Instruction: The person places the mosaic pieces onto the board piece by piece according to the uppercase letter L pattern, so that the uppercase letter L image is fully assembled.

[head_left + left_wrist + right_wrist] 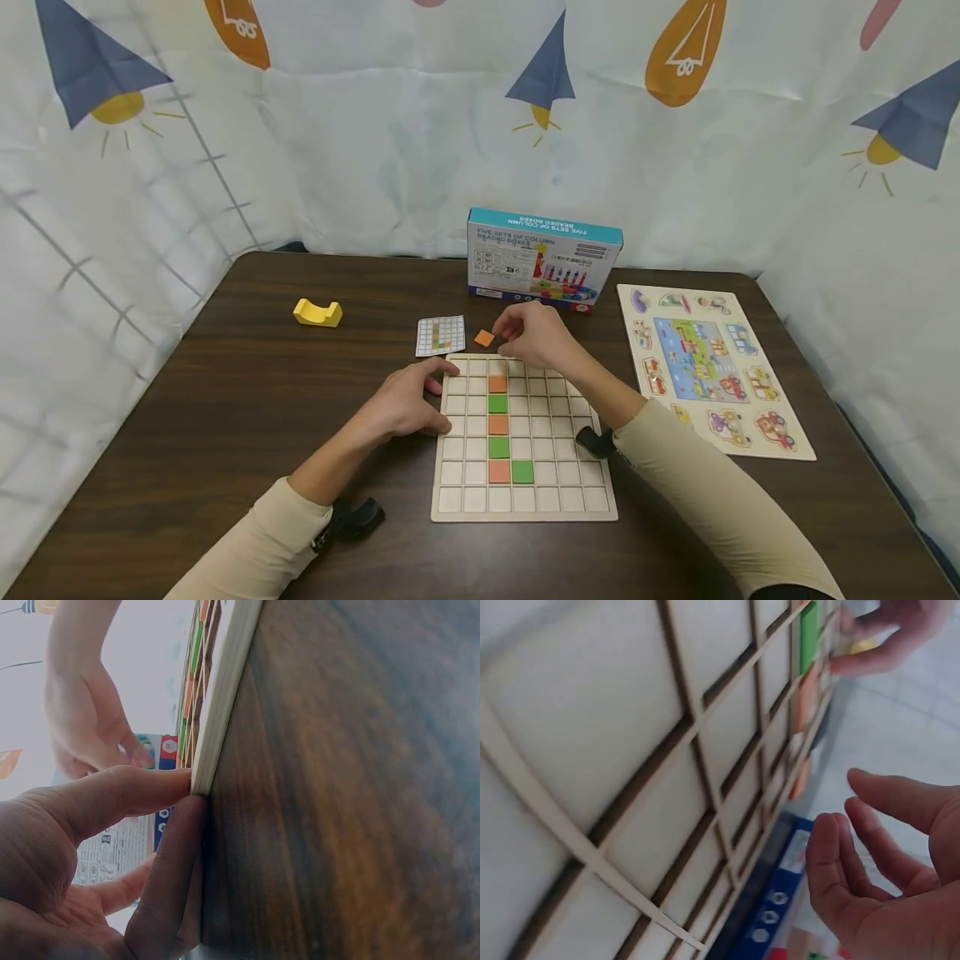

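Note:
A pale wooden grid board point(570, 500) lies on the table. Several orange and green square tiles, such as a green tile point(522, 472), fill one column and a neighbouring cell. My left hand point(405, 400) rests at the board's left side, its fingertips against the edge in the left wrist view. Over the board's far edge hovers my right hand point(536, 333), thumb and fingers bent and apart with nothing between them in the right wrist view. Just left of its fingertips a loose orange tile point(483, 337) lies on the table. A small printed pattern card point(440, 336) is beside that tile.
Behind the right hand stands a toy box point(543, 258). A picture puzzle board point(712, 371) lies at the right, next to the right sleeve. A yellow curved block point(318, 313) sits at the far left. A patterned curtain point(375, 167) hangs behind the table.

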The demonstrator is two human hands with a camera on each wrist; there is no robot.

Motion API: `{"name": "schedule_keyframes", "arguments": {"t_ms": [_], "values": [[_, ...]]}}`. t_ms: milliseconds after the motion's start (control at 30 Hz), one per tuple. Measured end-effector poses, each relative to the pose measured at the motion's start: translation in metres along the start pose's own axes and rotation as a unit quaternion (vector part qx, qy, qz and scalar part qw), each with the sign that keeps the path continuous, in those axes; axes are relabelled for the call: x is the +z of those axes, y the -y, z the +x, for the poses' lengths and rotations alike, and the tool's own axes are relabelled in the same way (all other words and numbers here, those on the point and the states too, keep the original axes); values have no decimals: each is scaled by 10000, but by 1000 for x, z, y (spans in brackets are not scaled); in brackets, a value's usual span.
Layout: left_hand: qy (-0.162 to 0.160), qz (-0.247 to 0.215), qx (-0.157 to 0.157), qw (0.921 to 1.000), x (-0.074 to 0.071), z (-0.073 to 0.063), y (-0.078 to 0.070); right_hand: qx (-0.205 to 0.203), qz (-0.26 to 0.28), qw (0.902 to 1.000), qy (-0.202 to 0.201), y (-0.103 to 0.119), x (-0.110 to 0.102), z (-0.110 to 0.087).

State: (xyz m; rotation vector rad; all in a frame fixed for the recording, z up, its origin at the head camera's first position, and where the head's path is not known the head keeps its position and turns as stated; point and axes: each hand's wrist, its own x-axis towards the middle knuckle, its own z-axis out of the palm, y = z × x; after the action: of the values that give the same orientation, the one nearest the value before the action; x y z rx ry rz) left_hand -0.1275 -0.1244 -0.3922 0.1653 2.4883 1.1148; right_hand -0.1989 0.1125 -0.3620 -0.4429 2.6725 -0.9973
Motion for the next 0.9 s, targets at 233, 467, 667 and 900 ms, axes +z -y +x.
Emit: {"name": "schedule_keyframes", "arguments": {"t_ms": [233, 467, 667, 900], "values": [[-9, 35, -37, 10000, -1, 0, 0, 246, -1, 9996, 120, -1, 10, 30], [10, -34, -73, 10000, 0, 0, -1, 384, 7, 9992, 132, -5, 18, 40], [13, -70, -69, 10000, 0, 0, -1, 361, -40, 9993, 100, -5, 20, 41], [11, -39, -73, 10000, 0, 0, -2, 438, -58, 9990, 111, -6, 19, 39]]}}
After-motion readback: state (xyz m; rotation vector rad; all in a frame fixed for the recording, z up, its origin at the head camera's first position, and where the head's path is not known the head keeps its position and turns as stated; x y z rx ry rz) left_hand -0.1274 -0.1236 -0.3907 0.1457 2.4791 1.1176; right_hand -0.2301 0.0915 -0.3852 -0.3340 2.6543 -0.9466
